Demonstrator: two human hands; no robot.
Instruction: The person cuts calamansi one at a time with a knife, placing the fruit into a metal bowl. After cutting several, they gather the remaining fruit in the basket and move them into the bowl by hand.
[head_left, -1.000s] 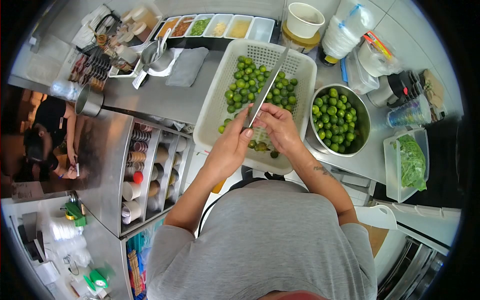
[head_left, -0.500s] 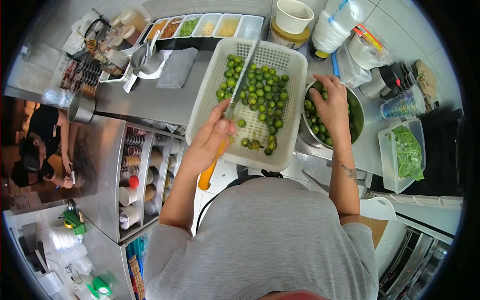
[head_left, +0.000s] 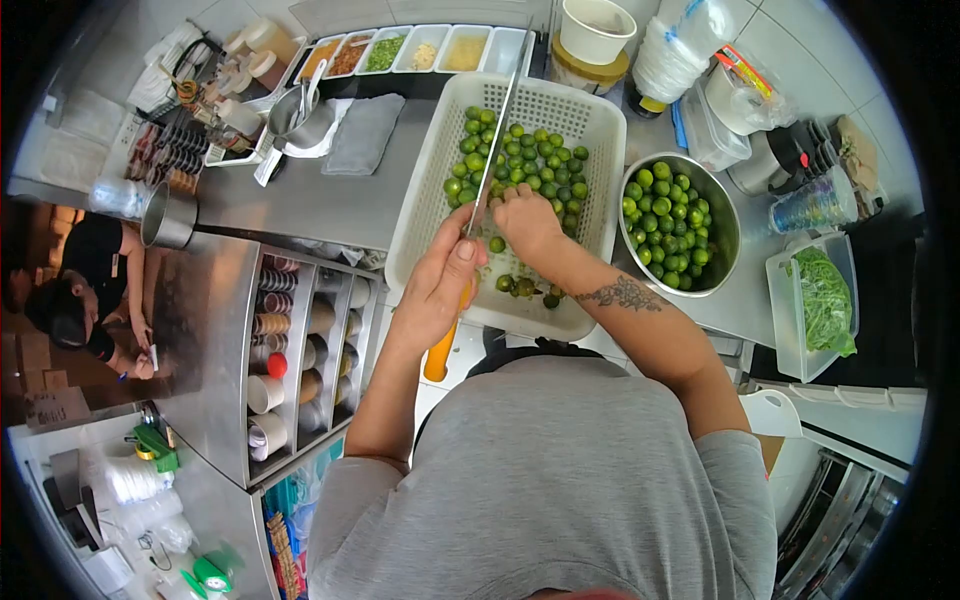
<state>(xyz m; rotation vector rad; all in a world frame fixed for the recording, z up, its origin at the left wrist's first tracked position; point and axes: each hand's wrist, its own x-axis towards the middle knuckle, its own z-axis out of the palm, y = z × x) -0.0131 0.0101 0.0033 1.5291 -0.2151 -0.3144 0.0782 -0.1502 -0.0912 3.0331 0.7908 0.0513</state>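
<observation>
My left hand [head_left: 438,282] is closed around a long knife [head_left: 501,135] with an orange handle. The blade points away from me, upright over a white perforated basket [head_left: 420,215]. Small green limes [head_left: 548,165] lie in this basket, with a few darker pieces near its front edge. Beside the blade, my right hand [head_left: 528,226] has its fingers curled together; whatever they may hold is hidden. To the right stands a round metal pot [head_left: 733,222] filled with whole limes [head_left: 668,215].
Behind the basket is a row of topping trays [head_left: 425,48]. A metal saucepan [head_left: 302,122] and grey cloth [head_left: 362,135] lie left. At right sits a plastic container [head_left: 785,335] of leafy greens [head_left: 825,300]. Another person [head_left: 100,265] works at far left.
My right hand has moved left from inside the metal pot to the knife blade over the basket. The left hand still grips the knife. The view has shifted slightly.
</observation>
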